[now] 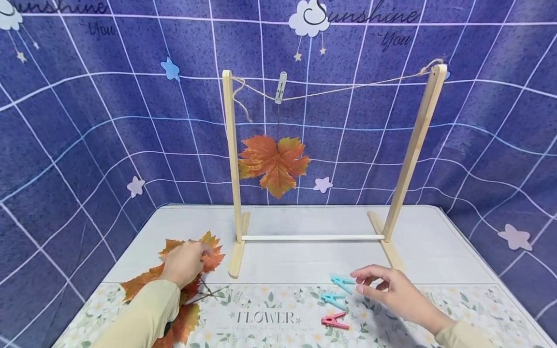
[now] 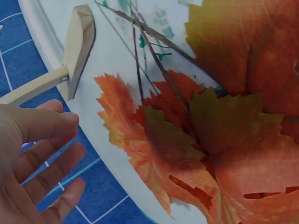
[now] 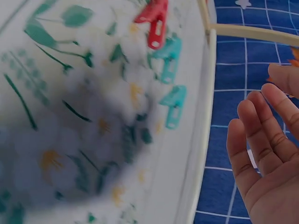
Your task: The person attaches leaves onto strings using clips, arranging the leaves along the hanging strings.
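In the head view's lower left, the left hand (image 1: 184,265) hovers over orange artificial maple leaves (image 1: 141,282), its fingers loose and grasping nothing. At lower right, the right hand (image 1: 393,292), also unclenched and holding nothing, is just beside two teal clothespins (image 1: 334,300). Upper centre, a grey clothespin (image 1: 280,88) holds a hanging maple leaf (image 1: 276,164) on twine (image 1: 348,88)
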`<state>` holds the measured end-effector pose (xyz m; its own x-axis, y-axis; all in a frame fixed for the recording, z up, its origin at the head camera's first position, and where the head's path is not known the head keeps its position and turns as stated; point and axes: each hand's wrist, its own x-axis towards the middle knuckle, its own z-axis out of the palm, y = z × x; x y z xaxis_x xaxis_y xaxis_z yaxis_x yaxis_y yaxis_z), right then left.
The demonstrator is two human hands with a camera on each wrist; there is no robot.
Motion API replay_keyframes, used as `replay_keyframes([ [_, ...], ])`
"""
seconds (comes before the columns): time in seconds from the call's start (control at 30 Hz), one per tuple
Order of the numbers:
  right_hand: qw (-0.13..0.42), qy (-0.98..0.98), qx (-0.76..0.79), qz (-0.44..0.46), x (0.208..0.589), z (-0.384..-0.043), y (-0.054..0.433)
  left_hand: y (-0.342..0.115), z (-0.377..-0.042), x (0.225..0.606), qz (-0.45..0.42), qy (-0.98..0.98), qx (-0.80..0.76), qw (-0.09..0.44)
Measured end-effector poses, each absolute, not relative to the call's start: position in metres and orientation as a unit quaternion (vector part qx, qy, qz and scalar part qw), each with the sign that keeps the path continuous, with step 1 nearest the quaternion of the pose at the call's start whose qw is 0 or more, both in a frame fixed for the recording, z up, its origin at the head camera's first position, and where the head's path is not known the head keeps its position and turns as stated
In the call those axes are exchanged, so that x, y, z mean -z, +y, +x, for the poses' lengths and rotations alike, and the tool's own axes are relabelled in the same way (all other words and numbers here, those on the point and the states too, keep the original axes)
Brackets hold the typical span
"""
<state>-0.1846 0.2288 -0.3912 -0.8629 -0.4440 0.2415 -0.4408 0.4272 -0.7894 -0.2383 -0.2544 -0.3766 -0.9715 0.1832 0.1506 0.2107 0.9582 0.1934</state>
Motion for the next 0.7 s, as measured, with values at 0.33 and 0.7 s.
replay_keyframes([
  [0.33,0.053,0.832,0.49,-0.254,0.411,-0.177,0.22,-0.26,-0.232,0.395,-0.13,-0.987,0.073,0.06],
  [0.7,0.088,0.815,0.498,-0.284,0.434,-0.173,0.214,-0.26,-0.228,0.406,-0.165,-0.983,0.035,0.066],
])
